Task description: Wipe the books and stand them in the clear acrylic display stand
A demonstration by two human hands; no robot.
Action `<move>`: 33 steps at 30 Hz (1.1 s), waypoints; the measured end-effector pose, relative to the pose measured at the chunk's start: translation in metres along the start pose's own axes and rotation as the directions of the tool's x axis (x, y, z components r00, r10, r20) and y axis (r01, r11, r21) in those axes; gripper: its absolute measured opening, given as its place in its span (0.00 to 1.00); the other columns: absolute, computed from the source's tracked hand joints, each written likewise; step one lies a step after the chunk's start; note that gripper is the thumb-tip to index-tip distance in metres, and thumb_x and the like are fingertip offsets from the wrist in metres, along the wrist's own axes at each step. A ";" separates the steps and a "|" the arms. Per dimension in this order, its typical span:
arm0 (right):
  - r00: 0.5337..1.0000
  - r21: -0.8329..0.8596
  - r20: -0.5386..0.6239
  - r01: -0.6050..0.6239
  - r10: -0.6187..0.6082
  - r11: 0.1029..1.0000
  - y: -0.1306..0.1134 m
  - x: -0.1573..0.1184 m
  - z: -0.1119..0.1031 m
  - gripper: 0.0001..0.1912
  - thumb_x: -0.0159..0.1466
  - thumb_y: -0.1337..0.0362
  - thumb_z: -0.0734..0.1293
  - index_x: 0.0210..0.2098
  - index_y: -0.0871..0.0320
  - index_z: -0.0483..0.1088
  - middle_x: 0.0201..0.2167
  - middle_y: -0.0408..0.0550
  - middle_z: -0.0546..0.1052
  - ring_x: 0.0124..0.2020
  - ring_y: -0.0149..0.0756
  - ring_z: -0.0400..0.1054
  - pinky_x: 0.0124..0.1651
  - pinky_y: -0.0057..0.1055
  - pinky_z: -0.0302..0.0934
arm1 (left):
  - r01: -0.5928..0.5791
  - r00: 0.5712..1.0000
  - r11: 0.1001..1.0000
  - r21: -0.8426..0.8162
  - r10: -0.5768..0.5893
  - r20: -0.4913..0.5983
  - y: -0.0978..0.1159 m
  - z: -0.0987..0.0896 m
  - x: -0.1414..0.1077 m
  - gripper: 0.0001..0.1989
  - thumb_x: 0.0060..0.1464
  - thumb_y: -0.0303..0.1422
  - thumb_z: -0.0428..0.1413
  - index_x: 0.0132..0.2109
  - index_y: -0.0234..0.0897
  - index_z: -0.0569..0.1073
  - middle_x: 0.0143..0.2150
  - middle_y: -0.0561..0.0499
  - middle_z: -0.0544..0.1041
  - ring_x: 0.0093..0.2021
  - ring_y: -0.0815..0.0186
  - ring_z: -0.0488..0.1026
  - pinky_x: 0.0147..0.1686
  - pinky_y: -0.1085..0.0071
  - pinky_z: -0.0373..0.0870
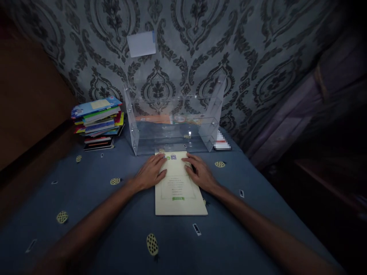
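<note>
A pale cream book [177,183] lies flat on the blue patterned cloth, its printed text upside down and a small square code near its far edge. My left hand [151,170] rests on the book's left side, fingers spread over the edge. On the right side lies my right hand [200,172], its fingers also apart and touching the cover. Neither hand is wrapped round anything. Just beyond the book's far edge stands a clear acrylic rack [172,139], with an orange and green item [172,119] visible low at its back.
Several books form a stack [99,118] at the back left. A white item [221,141], partly pixelated, sits right of the rack. Patterned wallpaper with a white card [142,44] rises behind. The blue cloth's [120,233] right edge borders a dark area, and a curtain [295,103] hangs there.
</note>
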State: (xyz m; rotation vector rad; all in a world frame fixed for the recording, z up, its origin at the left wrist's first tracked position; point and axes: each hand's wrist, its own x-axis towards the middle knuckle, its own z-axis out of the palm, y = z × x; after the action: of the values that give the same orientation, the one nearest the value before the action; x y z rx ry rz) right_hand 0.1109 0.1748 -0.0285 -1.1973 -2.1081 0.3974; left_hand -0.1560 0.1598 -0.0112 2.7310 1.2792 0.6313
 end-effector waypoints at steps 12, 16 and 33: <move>0.987 -0.190 0.100 0.142 -0.125 0.972 -0.001 0.014 -0.001 0.25 0.70 0.54 0.59 0.61 0.61 0.69 0.64 0.63 0.70 0.61 0.55 0.65 0.62 0.56 0.60 | 0.003 1.000 0.998 0.058 -0.003 0.003 0.005 -0.004 -0.002 0.23 0.67 0.39 0.47 0.64 0.35 0.66 0.67 0.36 0.67 0.68 0.53 0.63 0.65 0.50 0.63; 0.988 -0.190 0.062 0.148 -0.139 0.971 0.005 0.011 0.000 0.24 0.70 0.54 0.60 0.60 0.60 0.69 0.62 0.62 0.71 0.62 0.53 0.65 0.63 0.55 0.60 | 0.030 0.999 0.996 0.079 -0.033 0.038 0.008 -0.007 -0.002 0.23 0.67 0.39 0.46 0.64 0.33 0.66 0.68 0.36 0.66 0.69 0.53 0.63 0.66 0.49 0.61; 0.997 0.132 -0.010 0.075 -0.074 0.988 0.017 0.019 -0.010 0.21 0.68 0.64 0.58 0.59 0.54 0.68 0.54 0.53 0.78 0.55 0.46 0.72 0.59 0.50 0.66 | -0.121 0.961 0.990 0.065 0.101 0.259 0.036 -0.011 0.056 0.28 0.68 0.46 0.45 0.66 0.31 0.63 0.68 0.37 0.66 0.67 0.53 0.63 0.65 0.55 0.57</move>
State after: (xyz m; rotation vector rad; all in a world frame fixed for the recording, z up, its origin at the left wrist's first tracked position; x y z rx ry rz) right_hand 0.1217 0.1995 -0.0227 -1.0398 -2.0809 0.4913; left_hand -0.1021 0.1773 0.0257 2.8483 1.1216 0.2257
